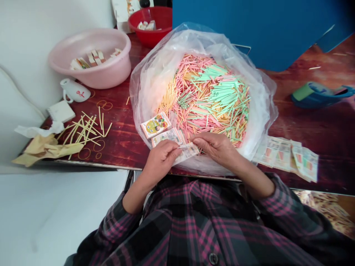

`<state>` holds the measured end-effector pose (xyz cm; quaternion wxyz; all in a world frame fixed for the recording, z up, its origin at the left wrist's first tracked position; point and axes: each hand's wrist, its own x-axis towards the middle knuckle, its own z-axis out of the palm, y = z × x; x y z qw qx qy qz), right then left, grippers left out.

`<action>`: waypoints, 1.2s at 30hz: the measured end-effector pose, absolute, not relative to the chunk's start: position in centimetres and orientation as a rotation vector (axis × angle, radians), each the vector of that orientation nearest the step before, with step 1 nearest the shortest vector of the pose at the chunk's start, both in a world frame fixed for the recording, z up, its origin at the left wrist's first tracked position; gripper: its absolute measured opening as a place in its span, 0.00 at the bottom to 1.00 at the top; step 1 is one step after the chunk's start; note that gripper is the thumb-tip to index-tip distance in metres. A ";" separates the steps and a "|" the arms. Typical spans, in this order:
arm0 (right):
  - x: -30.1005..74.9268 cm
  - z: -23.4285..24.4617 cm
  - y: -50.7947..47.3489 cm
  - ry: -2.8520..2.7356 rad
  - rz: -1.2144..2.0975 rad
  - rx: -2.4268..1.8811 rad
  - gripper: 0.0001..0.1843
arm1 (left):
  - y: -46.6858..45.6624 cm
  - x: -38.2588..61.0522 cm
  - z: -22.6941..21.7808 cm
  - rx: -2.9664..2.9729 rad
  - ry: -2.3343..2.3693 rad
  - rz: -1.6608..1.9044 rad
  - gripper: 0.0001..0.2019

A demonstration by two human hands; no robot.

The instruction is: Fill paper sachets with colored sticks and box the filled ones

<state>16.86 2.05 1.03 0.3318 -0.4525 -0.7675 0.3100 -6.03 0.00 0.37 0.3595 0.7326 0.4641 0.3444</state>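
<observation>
Over a clear plastic bag point(155, 70) of pink, green and yellow sticks point(205, 99), both hands at a paper slip point(188, 152)

Left hand point(161, 162) curled tight, pinching the slip's near end; right hand point(216, 147) half open at its far end, hold impossible to tell; two printed slips point(156, 125) on the bag's near side, more in a loose row point(285, 159) on the dark red table point(318, 133)

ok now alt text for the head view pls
A left hand and right hand pinch a printed paper slip over a clear plastic bag heaped with thin pink, orange and green sticks, on a dark red wooden table.
</observation>
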 end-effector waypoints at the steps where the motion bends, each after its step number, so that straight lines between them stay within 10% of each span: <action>1: 17.1 0.7 3.0 -2.071 0.718 -1.142 0.17 | 0.1 -6.2 0.0 1.950 1.225 0.917 0.10; 16: 18.8 -2.8 9.0 -2.778 -0.152 -0.599 0.15 | 1.0 -7.6 -1.1 1.819 1.304 0.946 0.11; 36: 18.4 -0.3 10.4 -2.952 -0.196 -0.356 0.15 | 0.4 -7.3 -1.0 1.287 1.317 1.013 0.14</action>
